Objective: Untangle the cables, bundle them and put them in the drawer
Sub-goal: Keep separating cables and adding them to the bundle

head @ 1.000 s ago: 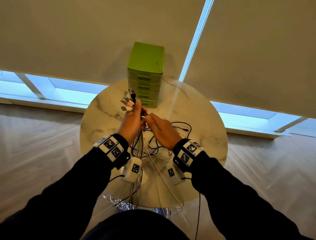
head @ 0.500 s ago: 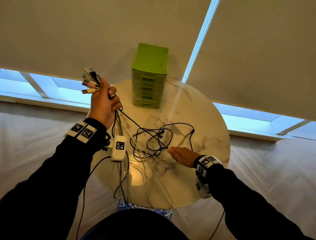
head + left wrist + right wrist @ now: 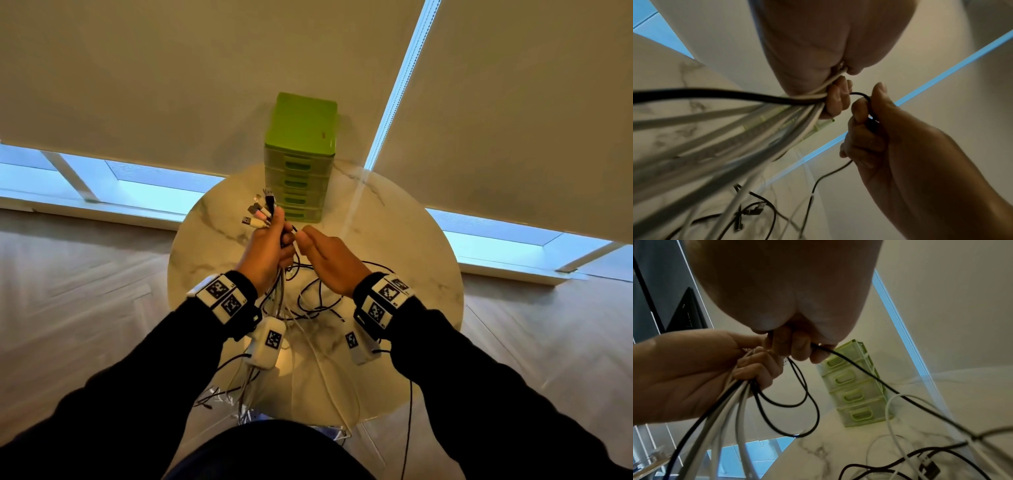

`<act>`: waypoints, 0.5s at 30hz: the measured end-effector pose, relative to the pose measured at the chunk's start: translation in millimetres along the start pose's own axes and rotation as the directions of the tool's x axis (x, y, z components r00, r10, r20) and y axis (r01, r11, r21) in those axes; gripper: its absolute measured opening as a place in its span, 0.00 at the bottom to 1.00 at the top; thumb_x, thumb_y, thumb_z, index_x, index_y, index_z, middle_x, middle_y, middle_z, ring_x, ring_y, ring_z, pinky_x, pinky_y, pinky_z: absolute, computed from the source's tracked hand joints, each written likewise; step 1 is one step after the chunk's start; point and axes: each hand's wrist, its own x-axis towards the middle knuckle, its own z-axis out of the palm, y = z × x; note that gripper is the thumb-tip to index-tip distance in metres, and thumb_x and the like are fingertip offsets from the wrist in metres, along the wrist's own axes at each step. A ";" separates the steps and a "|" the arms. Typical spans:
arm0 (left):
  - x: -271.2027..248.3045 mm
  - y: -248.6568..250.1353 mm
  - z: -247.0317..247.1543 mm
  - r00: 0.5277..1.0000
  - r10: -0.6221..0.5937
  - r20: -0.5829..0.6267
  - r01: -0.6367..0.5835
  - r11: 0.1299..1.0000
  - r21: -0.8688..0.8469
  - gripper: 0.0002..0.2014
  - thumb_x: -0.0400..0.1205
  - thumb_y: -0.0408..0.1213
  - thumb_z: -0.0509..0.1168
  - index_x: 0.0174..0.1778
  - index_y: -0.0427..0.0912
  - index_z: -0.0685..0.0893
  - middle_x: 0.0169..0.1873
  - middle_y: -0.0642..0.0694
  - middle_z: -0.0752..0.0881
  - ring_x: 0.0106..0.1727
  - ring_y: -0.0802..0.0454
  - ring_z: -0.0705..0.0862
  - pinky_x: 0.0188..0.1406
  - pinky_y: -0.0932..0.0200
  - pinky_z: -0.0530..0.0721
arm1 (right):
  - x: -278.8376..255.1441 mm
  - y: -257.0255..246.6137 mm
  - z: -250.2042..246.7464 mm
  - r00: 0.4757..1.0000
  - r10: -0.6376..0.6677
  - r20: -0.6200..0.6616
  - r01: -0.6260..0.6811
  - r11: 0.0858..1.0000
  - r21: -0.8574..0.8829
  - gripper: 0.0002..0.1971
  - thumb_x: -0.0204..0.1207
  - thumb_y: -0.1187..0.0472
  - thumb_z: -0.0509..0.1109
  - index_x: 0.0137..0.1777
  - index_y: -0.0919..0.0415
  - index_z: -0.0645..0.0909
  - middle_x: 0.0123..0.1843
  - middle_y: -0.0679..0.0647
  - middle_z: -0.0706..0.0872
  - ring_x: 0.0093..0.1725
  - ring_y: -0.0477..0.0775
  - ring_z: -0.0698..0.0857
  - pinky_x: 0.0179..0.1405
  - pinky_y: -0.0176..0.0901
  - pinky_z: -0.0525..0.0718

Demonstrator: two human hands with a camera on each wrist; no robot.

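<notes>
Round marble bench (image 3: 394,240) at frame centre, wood floor (image 3: 85,291) around it, drawn blinds (image 3: 171,68) across the top. One green drawer unit (image 3: 299,157) stands at the bench's far edge, four drawer fronts showing, all closed.

Left hand (image 3: 265,251) centre frame, fist wrapped round a bunch of cables (image 3: 760,126), white and black; plug ends (image 3: 260,209) fan out above the knuckles, at least five, overlapping part of the drawer unit. Exact cable count hard to make out.

Right hand (image 3: 330,258) just beside the left, thumb and forefinger pinching one thin black cable (image 3: 859,371) where it leaves the bunch; other fingers curled.

Loose cable tangle (image 3: 315,298) lies on the bench under both wrists, partly hidden by them and by the wrist cameras (image 3: 267,342). Strands trail over the near edge; ends cut off behind the dark sleeves (image 3: 137,394).
</notes>
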 end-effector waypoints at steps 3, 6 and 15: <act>2.6 2.1 -6.2 1.000 -0.024 0.013 0.023 0.997 0.076 0.23 0.89 0.58 0.55 0.34 0.47 0.72 0.26 0.48 0.64 0.24 0.55 0.60 0.28 0.55 0.54 | 0.8 1.8 4.7 0.997 -0.080 0.008 0.080 0.997 -0.005 0.13 0.91 0.49 0.51 0.53 0.51 0.75 0.34 0.39 0.79 0.32 0.37 0.78 0.33 0.29 0.70; 2.6 4.9 -8.1 0.994 -0.099 0.037 0.093 0.986 0.136 0.23 0.88 0.58 0.60 0.32 0.48 0.72 0.25 0.49 0.64 0.23 0.55 0.60 0.25 0.59 0.57 | 1.5 9.1 8.9 0.988 -0.154 -0.016 0.152 0.985 -0.076 0.14 0.91 0.50 0.52 0.59 0.55 0.77 0.35 0.42 0.79 0.31 0.46 0.77 0.39 0.41 0.70; 3.7 9.5 -12.5 0.988 -0.145 -0.061 0.146 0.989 0.013 0.16 0.90 0.39 0.61 0.35 0.44 0.73 0.26 0.49 0.68 0.18 0.60 0.62 0.18 0.65 0.58 | 1.8 29.4 7.2 0.986 -0.060 0.155 0.085 0.983 -0.164 0.10 0.90 0.45 0.50 0.48 0.41 0.71 0.35 0.32 0.79 0.39 0.31 0.78 0.61 0.54 0.67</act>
